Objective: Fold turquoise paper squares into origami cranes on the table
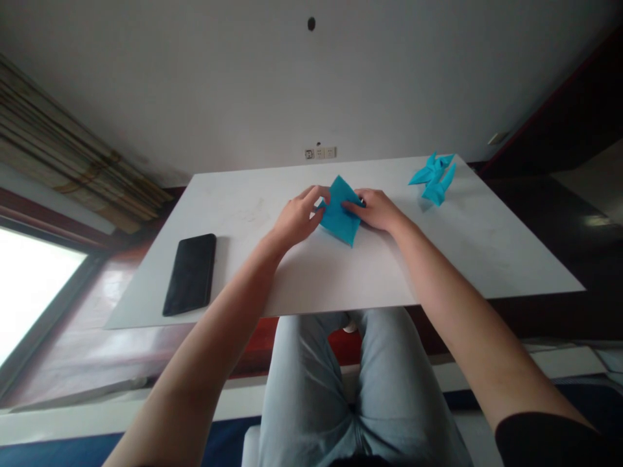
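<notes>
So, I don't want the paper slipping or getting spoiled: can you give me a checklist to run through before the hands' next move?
1. Right hand holding the blue paper: ok, thumb across its face.
2. Left hand at the paper's left edge: ok.
3. Left hand's pinch firm: cannot tell.
4. Black phone out of the way: ok, it lies apart, near the table's left side.
5. Folded blue pieces away from both hands: ok, at the far right.
6. Creases sharp: cannot tell, too small.

I note one piece of blue paper (339, 220), diamond-shaped in my view, one corner pointing away. My right hand (374, 209) holds it over the white table (243, 214).
</notes>
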`<move>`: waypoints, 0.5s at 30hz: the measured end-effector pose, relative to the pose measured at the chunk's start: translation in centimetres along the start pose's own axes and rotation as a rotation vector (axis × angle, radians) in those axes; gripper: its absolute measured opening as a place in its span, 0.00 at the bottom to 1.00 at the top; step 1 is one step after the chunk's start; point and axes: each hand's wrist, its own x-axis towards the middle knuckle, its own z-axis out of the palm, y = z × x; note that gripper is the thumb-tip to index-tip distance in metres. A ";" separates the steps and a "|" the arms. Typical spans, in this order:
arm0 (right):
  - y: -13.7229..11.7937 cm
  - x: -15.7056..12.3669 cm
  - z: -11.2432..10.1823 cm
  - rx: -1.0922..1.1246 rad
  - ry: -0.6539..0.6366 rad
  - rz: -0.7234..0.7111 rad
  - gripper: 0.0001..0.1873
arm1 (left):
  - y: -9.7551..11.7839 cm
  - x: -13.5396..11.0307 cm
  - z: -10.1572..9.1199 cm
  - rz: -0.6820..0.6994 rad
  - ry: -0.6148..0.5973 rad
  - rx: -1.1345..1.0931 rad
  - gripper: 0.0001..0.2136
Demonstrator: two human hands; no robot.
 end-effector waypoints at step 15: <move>0.1 -0.1 0.1 0.237 -0.059 0.093 0.32 | 0.1 -0.2 0.3 -0.152 -0.189 0.121 0.36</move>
